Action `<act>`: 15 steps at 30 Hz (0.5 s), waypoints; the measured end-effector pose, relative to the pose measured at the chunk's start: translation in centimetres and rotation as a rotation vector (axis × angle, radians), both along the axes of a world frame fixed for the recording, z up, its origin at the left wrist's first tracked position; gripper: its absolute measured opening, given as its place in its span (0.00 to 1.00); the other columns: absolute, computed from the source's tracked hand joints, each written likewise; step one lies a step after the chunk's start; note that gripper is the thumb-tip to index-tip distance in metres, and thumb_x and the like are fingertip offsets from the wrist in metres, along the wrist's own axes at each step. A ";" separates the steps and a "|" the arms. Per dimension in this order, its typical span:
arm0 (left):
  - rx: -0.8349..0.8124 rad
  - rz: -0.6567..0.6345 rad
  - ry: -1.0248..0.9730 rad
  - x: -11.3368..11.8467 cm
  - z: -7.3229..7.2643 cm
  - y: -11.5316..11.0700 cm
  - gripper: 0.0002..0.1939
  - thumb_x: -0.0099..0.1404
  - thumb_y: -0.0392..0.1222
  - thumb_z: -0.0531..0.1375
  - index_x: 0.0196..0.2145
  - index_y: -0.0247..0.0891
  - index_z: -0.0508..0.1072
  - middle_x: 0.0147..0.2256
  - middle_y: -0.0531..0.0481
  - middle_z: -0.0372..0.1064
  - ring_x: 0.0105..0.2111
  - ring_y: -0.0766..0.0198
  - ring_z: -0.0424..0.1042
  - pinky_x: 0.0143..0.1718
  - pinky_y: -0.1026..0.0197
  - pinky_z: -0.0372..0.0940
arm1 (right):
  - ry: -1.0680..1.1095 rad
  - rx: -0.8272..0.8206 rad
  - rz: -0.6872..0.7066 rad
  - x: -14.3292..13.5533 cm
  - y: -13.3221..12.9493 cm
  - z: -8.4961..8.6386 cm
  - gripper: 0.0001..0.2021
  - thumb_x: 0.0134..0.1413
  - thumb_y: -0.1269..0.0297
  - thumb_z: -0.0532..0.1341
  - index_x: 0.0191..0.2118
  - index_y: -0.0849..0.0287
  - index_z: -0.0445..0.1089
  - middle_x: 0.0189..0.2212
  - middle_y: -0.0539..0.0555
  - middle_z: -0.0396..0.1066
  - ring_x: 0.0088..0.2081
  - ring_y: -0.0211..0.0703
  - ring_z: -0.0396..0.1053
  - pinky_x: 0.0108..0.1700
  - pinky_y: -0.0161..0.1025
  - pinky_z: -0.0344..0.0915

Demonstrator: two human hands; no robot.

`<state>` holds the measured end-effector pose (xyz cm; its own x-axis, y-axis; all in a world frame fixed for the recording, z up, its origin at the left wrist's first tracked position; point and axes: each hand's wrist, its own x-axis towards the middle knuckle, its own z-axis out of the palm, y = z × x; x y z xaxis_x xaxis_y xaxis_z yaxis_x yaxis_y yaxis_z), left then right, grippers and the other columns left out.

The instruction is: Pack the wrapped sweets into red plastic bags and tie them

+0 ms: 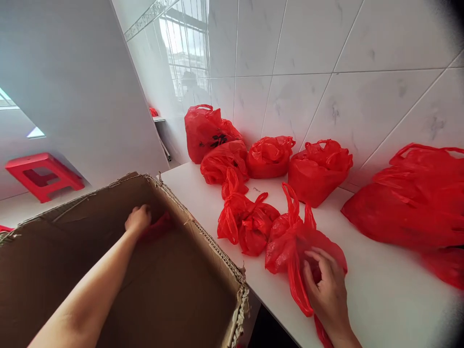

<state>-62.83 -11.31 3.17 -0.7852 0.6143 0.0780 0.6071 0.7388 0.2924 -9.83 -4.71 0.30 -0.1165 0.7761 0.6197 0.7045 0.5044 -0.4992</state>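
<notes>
Deep in the cardboard box (201, 241), my left hand (138, 218) is closed at a red plastic bag (161, 226). The fingertips are partly hidden, and the bag lies in shadow at the box's far corner. On the white table, my right hand (326, 280) has its fingers and thumb curled on the side of a knotted red plastic bag (286, 241). That bag stands nearest the box's near corner, its tied ends sticking up. Close behind it sit two smaller knotted red bags (258, 224), touching each other.
Along the tiled wall (308, 43) stand several more red bags (319, 169), one with black print (213, 135). A large red bag (416, 203) lies at the right on the white table (391, 299). A red plastic stool (45, 174) is on the floor at the left.
</notes>
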 end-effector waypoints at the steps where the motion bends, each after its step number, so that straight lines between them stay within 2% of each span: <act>1: 0.062 0.017 0.041 0.2 0.9 0.4 0.15 0.68 0.40 0.50 0.48 0.32 0.69 0.46 0.37 0.66 0.44 0.49 0.70 0.41 0.50 0.65 | 0.000 0.001 0.001 0.0 0.0 0.0 0.12 0.59 0.57 0.54 0.44 0.56 0.68 0.47 0.58 0.68 0.49 0.53 0.64 0.51 0.53 0.60; 4: 0.270 0.004 0.171 2.0 4.7 1.9 0.17 0.68 0.40 0.47 0.51 0.34 0.65 0.49 0.38 0.64 0.45 0.54 0.68 0.45 0.54 0.63 | 0.002 -0.003 0.006 0.0 0.1 -0.1 0.12 0.60 0.58 0.54 0.44 0.56 0.68 0.47 0.58 0.67 0.49 0.53 0.64 0.51 0.52 0.61; 6: 0.380 -0.065 0.232 4.8 7.4 2.9 0.18 0.69 0.42 0.45 0.53 0.35 0.62 0.50 0.41 0.63 0.42 0.60 0.68 0.45 0.59 0.63 | 0.003 0.004 0.012 -0.1 0.1 -0.2 0.11 0.60 0.58 0.54 0.44 0.56 0.68 0.47 0.58 0.67 0.50 0.52 0.64 0.49 0.51 0.63; 8: 0.437 -0.211 0.259 8.7 9.8 4.0 0.18 0.70 0.45 0.44 0.53 0.38 0.61 0.48 0.45 0.66 0.40 0.63 0.69 0.42 0.63 0.64 | 0.002 0.030 0.011 -0.1 0.1 -0.2 0.11 0.60 0.59 0.54 0.44 0.57 0.68 0.47 0.58 0.67 0.50 0.52 0.64 0.50 0.51 0.63; 9: 0.430 -0.361 0.261 11.0 10.7 4.6 0.18 0.69 0.45 0.45 0.52 0.38 0.63 0.45 0.45 0.69 0.39 0.62 0.69 0.40 0.61 0.63 | 0.002 0.047 0.008 -0.2 0.1 -0.1 0.12 0.60 0.59 0.54 0.45 0.57 0.68 0.48 0.58 0.67 0.50 0.52 0.64 0.50 0.52 0.62; 11: 0.307 -0.567 0.236 15.4 11.7 5.9 0.16 0.65 0.52 0.51 0.40 0.41 0.72 0.36 0.48 0.73 0.37 0.59 0.71 0.38 0.60 0.63 | -0.004 0.081 0.007 -0.2 0.0 -0.1 0.12 0.60 0.60 0.54 0.47 0.57 0.67 0.48 0.59 0.66 0.51 0.52 0.63 0.52 0.53 0.61; 12: 0.128 -0.635 0.209 17.4 11.8 6.7 0.18 0.63 0.56 0.52 0.35 0.40 0.73 0.34 0.47 0.73 0.36 0.55 0.71 0.38 0.58 0.63 | -0.008 0.096 0.010 -0.3 0.0 -0.1 0.13 0.60 0.61 0.54 0.48 0.57 0.67 0.49 0.59 0.66 0.51 0.53 0.63 0.53 0.54 0.61; 13: -0.014 -0.663 0.178 19.0 11.7 7.6 0.20 0.60 0.58 0.54 0.30 0.39 0.73 0.32 0.44 0.74 0.35 0.53 0.72 0.37 0.56 0.63 | -0.012 0.109 0.013 -0.2 0.0 0.0 0.13 0.60 0.61 0.54 0.48 0.57 0.66 0.49 0.59 0.66 0.51 0.53 0.63 0.53 0.54 0.60; 15: -0.165 -0.676 0.143 21.1 11.1 9.3 0.21 0.56 0.59 0.58 0.24 0.36 0.73 0.30 0.40 0.74 0.35 0.48 0.73 0.36 0.54 0.63 | -0.015 0.127 0.020 -0.2 -0.1 0.0 0.13 0.60 0.63 0.53 0.48 0.57 0.66 0.49 0.59 0.66 0.51 0.53 0.63 0.53 0.55 0.61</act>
